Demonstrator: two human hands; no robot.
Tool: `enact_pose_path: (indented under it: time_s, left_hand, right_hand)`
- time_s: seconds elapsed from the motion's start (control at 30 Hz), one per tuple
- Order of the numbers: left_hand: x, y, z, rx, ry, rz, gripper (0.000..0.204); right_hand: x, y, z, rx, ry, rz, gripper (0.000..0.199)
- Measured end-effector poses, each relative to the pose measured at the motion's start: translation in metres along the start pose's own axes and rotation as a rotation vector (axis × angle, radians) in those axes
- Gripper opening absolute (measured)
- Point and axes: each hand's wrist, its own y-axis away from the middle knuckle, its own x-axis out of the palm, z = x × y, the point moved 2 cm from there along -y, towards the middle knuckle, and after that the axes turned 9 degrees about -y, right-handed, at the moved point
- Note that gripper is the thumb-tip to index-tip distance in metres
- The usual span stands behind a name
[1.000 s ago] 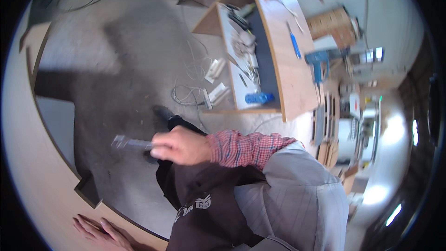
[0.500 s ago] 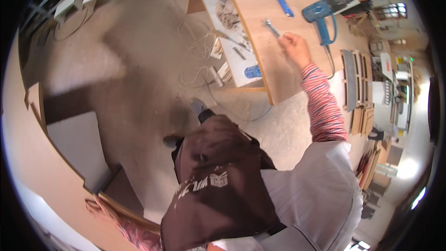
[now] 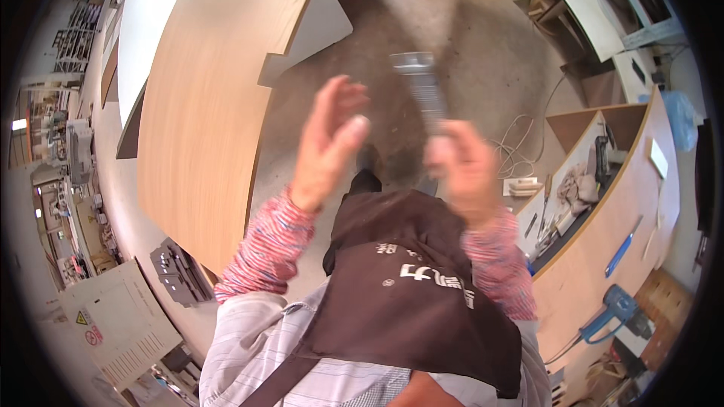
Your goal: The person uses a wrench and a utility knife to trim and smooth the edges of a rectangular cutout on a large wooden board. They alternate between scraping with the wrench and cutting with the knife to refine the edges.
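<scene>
My right hand (image 3: 464, 162), smeared by motion, is closed round the lower end of a silvery hand tool with a wide head and a ribbed shaft (image 3: 424, 87). The tool points away from me above the floor, and blur hides its exact kind. My left hand (image 3: 328, 139) is raised in front of me with thumb and fingers apart and nothing in it. Left of that hand lies a large wood-grain panel (image 3: 204, 113) with a notched edge, which the hand does not touch.
At right stands a wood-topped bench (image 3: 573, 294) bearing a blue heat gun (image 3: 615, 309) and a blue-handled cutter (image 3: 620, 255). Its lower shelf holds rags (image 3: 577, 188) and small tools. A cable (image 3: 516, 143) lies coiled on the floor. A grey cabinet (image 3: 113, 324) stands at lower left.
I have turned left from the bench toward the panel. My right hand has lifted the silvery tool off the bench top. My left hand has come up off the panel's edge.
</scene>
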Motion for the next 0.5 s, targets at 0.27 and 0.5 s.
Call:
enact_pose_path:
  time_s: [0.27, 0.5]
  left_hand:
    - [-0.101, -0.006, 0.009, 0.001, 0.149, -0.44, 0.036]
    - [-0.434, -0.042, 0.165, 0.039, -1.521, -0.61, 0.031]
  right_hand:
    - [-0.011, -0.046, 0.045, -0.55, 0.779, 0.135, 0.023]
    - [-0.346, 0.117, 0.053, 0.054, 1.631, -1.027, 0.04]
